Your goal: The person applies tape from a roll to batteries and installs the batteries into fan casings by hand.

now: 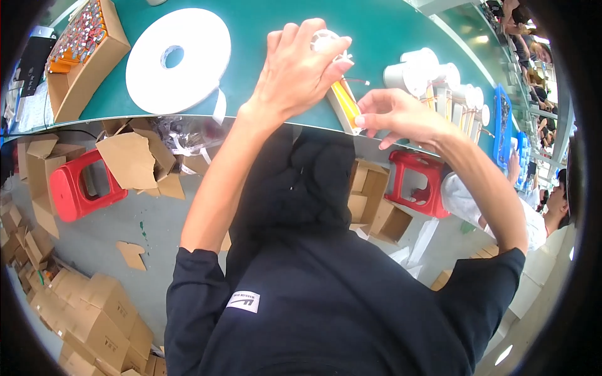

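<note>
My left hand (295, 72) is closed over the round, slotted head (324, 39) of a white fan-like housing near the table's front edge. Its long open handle (342, 113) slants toward me, with a yellow-orange battery (344, 99) lying inside. A short wire (359, 81) sticks out beside the handle. At the handle's near end is my right hand (404, 119), fingers apart and loosely bent, the thumb tip touching the end of the battery. My left palm hides part of the head.
A large white tape roll (147, 78) lies left on the green table (263, 12), beyond it a cardboard box (94, 78) of orange batteries. Several similar white housings (433, 75) and a blue tray (501, 125) are at right. Red stools (84, 185) and cartons (103, 310) stand below.
</note>
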Demonstrator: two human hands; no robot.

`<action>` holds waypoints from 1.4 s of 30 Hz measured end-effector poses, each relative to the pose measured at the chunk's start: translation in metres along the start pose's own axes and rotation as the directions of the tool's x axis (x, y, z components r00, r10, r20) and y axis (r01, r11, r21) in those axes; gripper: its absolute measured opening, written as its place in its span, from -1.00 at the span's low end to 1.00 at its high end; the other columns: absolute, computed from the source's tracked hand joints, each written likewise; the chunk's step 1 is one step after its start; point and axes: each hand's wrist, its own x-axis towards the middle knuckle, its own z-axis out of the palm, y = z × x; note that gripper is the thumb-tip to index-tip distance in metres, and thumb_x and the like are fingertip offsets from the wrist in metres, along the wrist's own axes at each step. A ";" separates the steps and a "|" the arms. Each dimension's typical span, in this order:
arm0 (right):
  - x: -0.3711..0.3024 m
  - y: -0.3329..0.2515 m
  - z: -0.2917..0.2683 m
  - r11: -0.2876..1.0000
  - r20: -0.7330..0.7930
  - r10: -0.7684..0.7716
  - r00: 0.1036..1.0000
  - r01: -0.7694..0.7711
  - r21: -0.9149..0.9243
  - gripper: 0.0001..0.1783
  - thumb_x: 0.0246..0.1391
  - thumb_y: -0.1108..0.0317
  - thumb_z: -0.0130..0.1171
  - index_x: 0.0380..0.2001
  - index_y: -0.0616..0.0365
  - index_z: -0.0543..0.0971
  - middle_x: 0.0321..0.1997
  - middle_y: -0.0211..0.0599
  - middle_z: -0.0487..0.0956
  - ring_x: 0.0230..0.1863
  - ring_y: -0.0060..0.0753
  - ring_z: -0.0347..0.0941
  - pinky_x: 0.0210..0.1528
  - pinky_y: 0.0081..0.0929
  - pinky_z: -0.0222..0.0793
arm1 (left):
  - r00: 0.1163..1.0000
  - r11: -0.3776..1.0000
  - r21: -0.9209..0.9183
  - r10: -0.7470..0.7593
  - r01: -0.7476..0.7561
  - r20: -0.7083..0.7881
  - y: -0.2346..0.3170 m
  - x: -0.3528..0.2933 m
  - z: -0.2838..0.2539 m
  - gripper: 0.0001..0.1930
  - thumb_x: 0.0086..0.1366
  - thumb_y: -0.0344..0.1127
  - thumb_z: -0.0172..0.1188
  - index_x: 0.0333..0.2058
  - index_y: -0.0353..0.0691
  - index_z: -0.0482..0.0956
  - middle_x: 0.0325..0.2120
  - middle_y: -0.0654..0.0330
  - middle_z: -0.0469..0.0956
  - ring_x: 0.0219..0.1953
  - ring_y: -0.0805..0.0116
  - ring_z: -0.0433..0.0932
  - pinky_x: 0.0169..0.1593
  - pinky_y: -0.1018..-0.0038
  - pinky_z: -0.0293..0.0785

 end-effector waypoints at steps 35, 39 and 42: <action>0.013 0.069 0.111 0.636 -0.628 -0.745 0.224 0.522 -0.568 -0.63 -0.06 0.34 0.37 -0.20 0.22 0.49 -0.56 -0.25 0.55 -0.62 -0.26 0.51 -0.57 -0.42 0.42 | 0.545 -0.075 -0.796 -0.690 0.601 0.476 0.126 -0.076 -0.043 -0.44 0.43 -0.29 -0.01 0.28 -0.45 0.07 0.10 -0.05 0.39 0.03 0.25 0.51 0.14 0.32 0.42; -0.003 0.082 0.118 0.436 -0.542 -0.839 -0.038 0.549 -0.713 -0.53 -0.15 0.40 0.39 -0.15 0.31 0.47 -0.43 -0.25 0.56 -0.59 -0.35 0.50 -0.57 -0.48 0.39 | 0.554 -0.158 -0.732 -0.555 0.663 0.621 0.132 -0.063 -0.055 -0.47 0.39 -0.32 0.03 0.26 -0.42 0.18 0.01 0.00 0.49 0.07 0.29 0.49 0.18 0.30 0.39; -0.013 0.087 0.120 0.328 -0.438 -0.878 -0.191 0.427 -0.843 -0.52 -0.07 0.25 0.40 -0.17 0.33 0.46 -0.46 -0.24 0.53 -0.63 -0.37 0.41 -0.60 -0.50 0.29 | 0.582 -0.189 -0.714 -0.460 0.674 0.670 0.145 -0.052 -0.062 -0.47 0.33 -0.42 0.11 0.23 -0.41 0.22 0.00 -0.02 0.52 0.10 0.28 0.49 0.23 0.34 0.34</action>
